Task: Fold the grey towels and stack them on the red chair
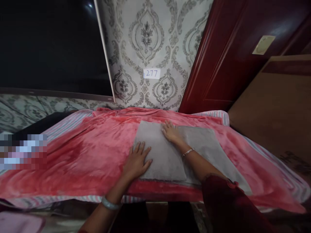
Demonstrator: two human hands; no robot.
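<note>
A grey plush cloth (160,158) lies on the red blanket (97,152), its left part folded over into a flat panel and its right part (204,142) spread out beneath and beside it. My left hand (137,160) rests flat on the cloth's left edge, fingers apart. Farther back, my right hand (170,132) lies on the panel close to its top right, with fingers stretched out and nothing held. A bracelet circles each wrist. I cannot tell exactly how many layers the cloth has.
The blanket covers a table, with a striped cloth (73,121) showing at its edges. Behind are a dark screen (48,45), a patterned wall with a paper label (152,73), and a dark red door (218,64). A large cardboard box (274,106) stands at the right.
</note>
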